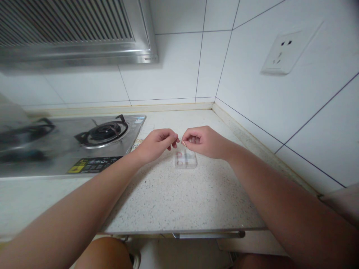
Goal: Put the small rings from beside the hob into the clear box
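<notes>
Our left hand (157, 144) and right hand (203, 141) pinched something we couldn't make out, tips together for control, above a small clear plastic box (185, 160).

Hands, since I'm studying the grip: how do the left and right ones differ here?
The left hand is nearer the stove, while the right hand is nearer the clear box. The left hand shows curled knuckles, while the right hand shows a pale thumbnail. Both are pinched shut with their fingertips almost meeting. Anything held between them is too small to tell.
</notes>
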{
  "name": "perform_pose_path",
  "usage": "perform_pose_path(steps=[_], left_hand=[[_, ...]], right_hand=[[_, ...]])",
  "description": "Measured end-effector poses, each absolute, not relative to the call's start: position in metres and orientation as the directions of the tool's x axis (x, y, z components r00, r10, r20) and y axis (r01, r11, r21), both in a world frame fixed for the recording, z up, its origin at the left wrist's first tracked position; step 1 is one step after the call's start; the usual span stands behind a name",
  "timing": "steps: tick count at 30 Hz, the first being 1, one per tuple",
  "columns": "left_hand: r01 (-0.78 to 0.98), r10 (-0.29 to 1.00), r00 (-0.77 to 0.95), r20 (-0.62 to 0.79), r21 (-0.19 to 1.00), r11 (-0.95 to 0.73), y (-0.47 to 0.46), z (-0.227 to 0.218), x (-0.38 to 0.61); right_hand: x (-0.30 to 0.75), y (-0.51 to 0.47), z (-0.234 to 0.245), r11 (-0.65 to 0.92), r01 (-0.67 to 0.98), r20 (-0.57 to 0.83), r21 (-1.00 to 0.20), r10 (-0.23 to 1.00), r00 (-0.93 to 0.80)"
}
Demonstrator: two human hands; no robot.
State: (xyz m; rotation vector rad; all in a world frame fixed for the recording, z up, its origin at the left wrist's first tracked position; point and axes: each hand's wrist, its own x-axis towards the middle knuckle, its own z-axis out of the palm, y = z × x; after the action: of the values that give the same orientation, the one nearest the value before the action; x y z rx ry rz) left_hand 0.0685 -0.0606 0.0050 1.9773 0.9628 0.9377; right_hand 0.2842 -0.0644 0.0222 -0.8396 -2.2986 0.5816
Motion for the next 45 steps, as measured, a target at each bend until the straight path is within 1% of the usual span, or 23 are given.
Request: perform_pose_path(steps=[15, 45], left_hand=[[0.329, 0.843, 0.460, 0.279, 0.829, -0.453, -0.0614, 0.0052, 0.0682], [0.345, 0.843, 0.472, 0.259, 0.825, -0.447, -0.0610, 0.0047, 0.0687]], right_hand=[[0.2840, -0.0643, 0.0219, 0.716, 0.416, 0.406, -0.561, 0.676, -0.615], [0.2840, -0.0651, 0.0220, 0.693, 0.439, 0.369, -0.572, 0.696, -0.617]])
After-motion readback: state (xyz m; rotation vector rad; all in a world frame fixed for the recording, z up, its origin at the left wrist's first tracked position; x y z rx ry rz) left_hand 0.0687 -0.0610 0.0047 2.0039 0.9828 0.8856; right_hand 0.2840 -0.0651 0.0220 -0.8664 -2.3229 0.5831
